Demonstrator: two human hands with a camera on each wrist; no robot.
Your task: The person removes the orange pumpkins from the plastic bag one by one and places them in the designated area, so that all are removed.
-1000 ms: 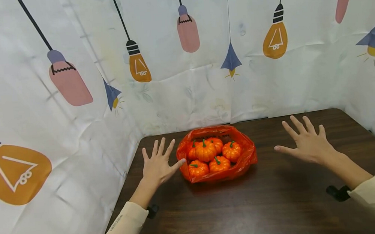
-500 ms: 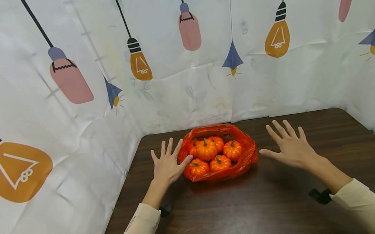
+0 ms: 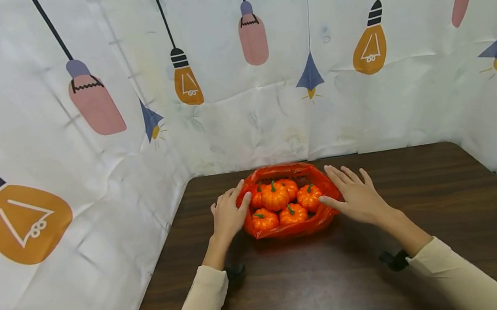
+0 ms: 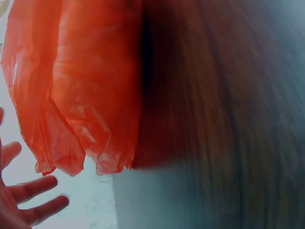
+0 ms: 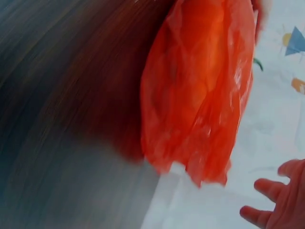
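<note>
A red plastic bag (image 3: 300, 228) with its mouth spread wide stands toward the back of the table. Several small orange pumpkins (image 3: 275, 196) with green stems lie inside it. My left hand (image 3: 228, 214) is at the bag's left side, fingers extended and thumb near the rim. At the right side, my right hand (image 3: 357, 195) has its fingers spread, and its thumb overlaps the rim in the head view. Both wrist views show the bag's crinkled side, the left one (image 4: 95, 86) and the right one (image 5: 198, 95), with the fingers apart from it.
The dark wooden table (image 3: 315, 288) extends around the bag. Behind and to the left hangs a white curtain (image 3: 245, 125) printed with lamps and bulbs, close to the table's far edge.
Both hands have moved inward, the left hand rightward and the right hand leftward, from well apart to the two sides of the bag. The bag and pumpkins stay in place.
</note>
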